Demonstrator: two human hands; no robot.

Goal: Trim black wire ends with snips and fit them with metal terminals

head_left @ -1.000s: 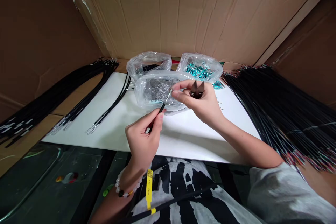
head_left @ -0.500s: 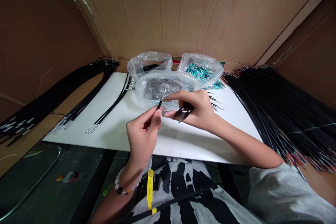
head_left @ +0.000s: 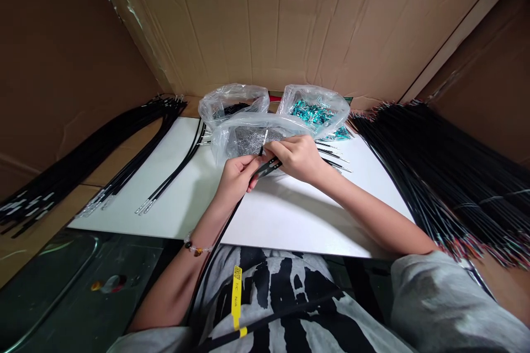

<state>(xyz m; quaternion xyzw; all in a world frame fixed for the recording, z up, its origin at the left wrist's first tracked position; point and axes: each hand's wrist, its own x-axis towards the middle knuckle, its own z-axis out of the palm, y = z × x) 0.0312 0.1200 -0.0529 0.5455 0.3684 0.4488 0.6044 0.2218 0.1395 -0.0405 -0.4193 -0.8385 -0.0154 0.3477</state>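
I have the left hand [head_left: 235, 179] with its fingers closed around a black cable [head_left: 228, 222], whose silver end [head_left: 265, 135] pokes up above the grip and leans slightly to the right. Below the hand, the cable trails along the forearm toward the lap. My right hand [head_left: 301, 159] is just beside it, its fingers curled and gripping a pair of dark snips [head_left: 272, 165] that slant down toward the left hand; the fingertips are so bunched near the silver end that I can't tell whether they touch it. Both hands are above the white desk [head_left: 298, 220], in front of a clear bag [head_left: 222, 149] holding a mass of fine silvery strands [head_left: 248, 140]. Behind that I see a second bag with dark pieces [head_left: 236, 108] on the left and a third with teal pieces [head_left: 311, 114] on the right. A few cables with silver tips [head_left: 146, 207] lie to the left, and a thick bundle of black cables [head_left: 451, 160] spreads along the right.
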